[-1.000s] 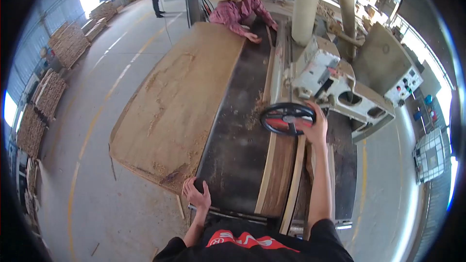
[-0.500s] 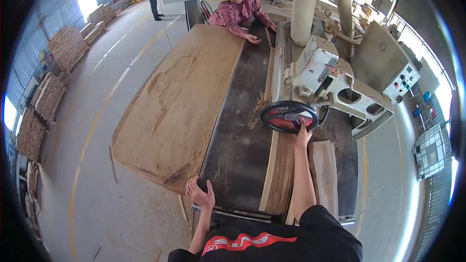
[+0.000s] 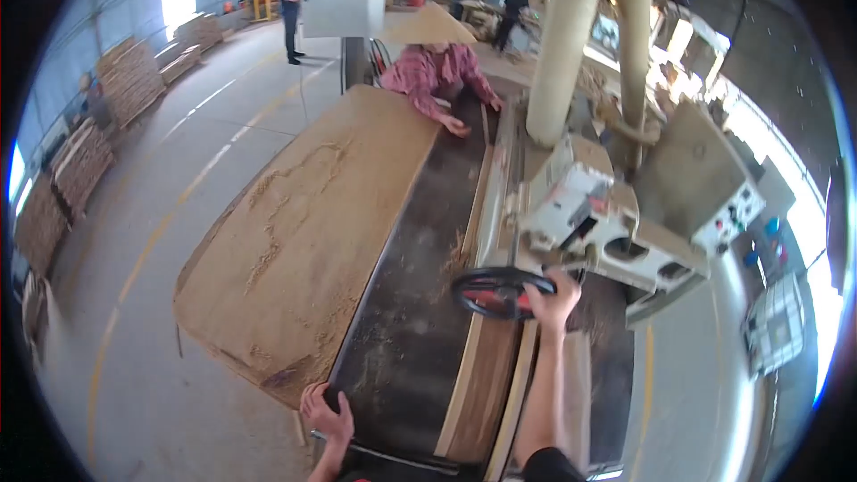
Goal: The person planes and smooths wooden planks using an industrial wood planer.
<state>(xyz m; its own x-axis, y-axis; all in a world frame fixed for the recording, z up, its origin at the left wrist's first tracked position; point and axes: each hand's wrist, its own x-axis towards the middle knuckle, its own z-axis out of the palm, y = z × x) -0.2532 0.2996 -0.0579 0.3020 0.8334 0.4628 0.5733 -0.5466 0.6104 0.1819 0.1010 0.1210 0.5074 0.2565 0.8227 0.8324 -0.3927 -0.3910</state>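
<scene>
My right hand (image 3: 555, 298) is closed at the right side of a black handwheel (image 3: 462, 286) with a red inner part, its fingers on the rim. The wheel belongs to a pale, worn woodworking machine (image 3: 571, 186). Below the wheel, a wooden board (image 3: 482, 393) lies lengthwise on the dark machine table (image 3: 402, 375), with a narrow strip (image 3: 512, 397) beside it. My left hand (image 3: 328, 412) rests at the near corner where the brown side panel (image 3: 295, 250) meets the dark table. Its thumb is spread from the fingers, and nothing shows in its grasp.
Across the table a person in a conical hat and checked shirt (image 3: 415, 80) leans over the far end. Thick dust hoses (image 3: 566, 45) rise from the machine. A control box (image 3: 692, 178) stands right. Sawdust lies on the panel; wood stacks (image 3: 129, 80) line the left wall.
My right hand has shifted from the lower middle of the handwheel to its right side. My view has tilted up, so the scene sits lower. My left hand stays at the corner.
</scene>
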